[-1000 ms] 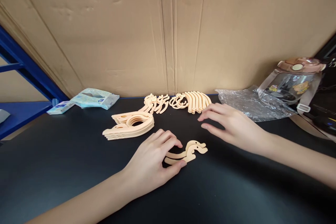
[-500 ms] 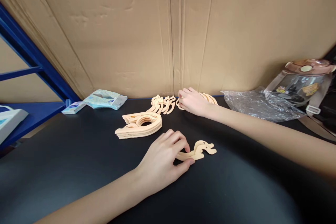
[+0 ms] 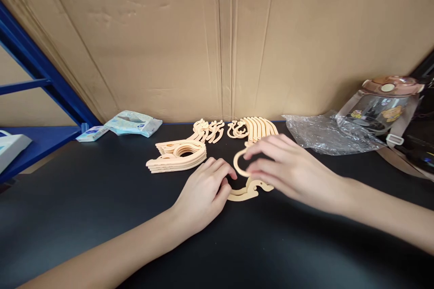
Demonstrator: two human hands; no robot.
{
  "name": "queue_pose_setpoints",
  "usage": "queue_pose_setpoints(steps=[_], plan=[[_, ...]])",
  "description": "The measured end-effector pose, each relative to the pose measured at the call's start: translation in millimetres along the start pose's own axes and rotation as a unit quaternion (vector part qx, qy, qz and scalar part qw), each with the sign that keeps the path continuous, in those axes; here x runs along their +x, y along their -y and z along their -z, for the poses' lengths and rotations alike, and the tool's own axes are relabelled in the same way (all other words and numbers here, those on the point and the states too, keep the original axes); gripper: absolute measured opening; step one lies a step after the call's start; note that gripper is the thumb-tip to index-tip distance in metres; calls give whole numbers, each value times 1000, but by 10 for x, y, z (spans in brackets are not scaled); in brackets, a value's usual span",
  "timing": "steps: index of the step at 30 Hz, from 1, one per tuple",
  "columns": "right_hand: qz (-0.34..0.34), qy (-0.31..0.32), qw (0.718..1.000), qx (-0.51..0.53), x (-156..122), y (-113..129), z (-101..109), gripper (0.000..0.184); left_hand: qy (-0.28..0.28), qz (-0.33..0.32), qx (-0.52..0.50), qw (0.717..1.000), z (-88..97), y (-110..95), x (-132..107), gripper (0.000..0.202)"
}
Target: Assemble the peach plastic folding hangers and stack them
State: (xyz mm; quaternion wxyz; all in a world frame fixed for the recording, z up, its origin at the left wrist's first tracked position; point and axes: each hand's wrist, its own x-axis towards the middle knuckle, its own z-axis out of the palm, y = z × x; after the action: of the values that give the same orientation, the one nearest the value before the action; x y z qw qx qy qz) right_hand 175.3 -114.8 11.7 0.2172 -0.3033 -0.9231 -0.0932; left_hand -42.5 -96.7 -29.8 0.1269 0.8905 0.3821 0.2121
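Observation:
My right hand point(image 3: 294, 174) pinches a curved beige hanger hook point(image 3: 236, 162) in its fingers, held above the black tabletop. Below it lies a pair of curved beige hanger arms point(image 3: 242, 195), partly hidden behind my right fingers. My left hand point(image 3: 205, 189) rests on the table at the left end of these arms, fingers curved and a little apart, with nothing visible between them. To its upper left is a stack of beige hanger pieces point(image 3: 176, 162). Farther back lie more loose hooks point(image 3: 235, 130), a row of curved arms point(image 3: 261, 127) and a small heap of pieces point(image 3: 200, 130).
A clear plastic bag point(image 3: 312, 133) and a transparent bottle point(image 3: 379, 104) with a strap are at the right. Blue tissue packs point(image 3: 134, 123) lie at the back left, near a blue metal frame point(image 3: 64, 99). Cardboard point(image 3: 162, 45) stands behind the table.
My right hand has come back from the rear row toward me, bringing a hook. My left hand has loosened from the pair of arms and shifted slightly left.

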Motion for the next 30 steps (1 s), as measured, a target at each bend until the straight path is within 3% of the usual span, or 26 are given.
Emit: queue_pose_setpoints(steps=[3,7,14,20,24,28,30], plan=[[12,11,1000,25,-253,210,-37,20,-15,35,-13,999,-9,13,7,23],[38,-4,998,41,-434,269,-183,18,-22,46,-28,998,-28,20,0,23],[40,7,999,30,-444,156,-298,14,-23,38,-34,998,-45,37,1,21],[36,14,999,29,-397,98,-213,15,-18,39,-42,998,-45,45,17,19],[-27,-13,999,-37,-327,-233,-109,20,-19,37,-39,998,-48,39,14,17],[-230,30,968,-92,-209,-813,-134,26,-21,35,-39,998,-52,30,9,16],[-260,33,961,-91,-137,-1083,-199,33,-21,32,-41,998,-50,29,9,16]])
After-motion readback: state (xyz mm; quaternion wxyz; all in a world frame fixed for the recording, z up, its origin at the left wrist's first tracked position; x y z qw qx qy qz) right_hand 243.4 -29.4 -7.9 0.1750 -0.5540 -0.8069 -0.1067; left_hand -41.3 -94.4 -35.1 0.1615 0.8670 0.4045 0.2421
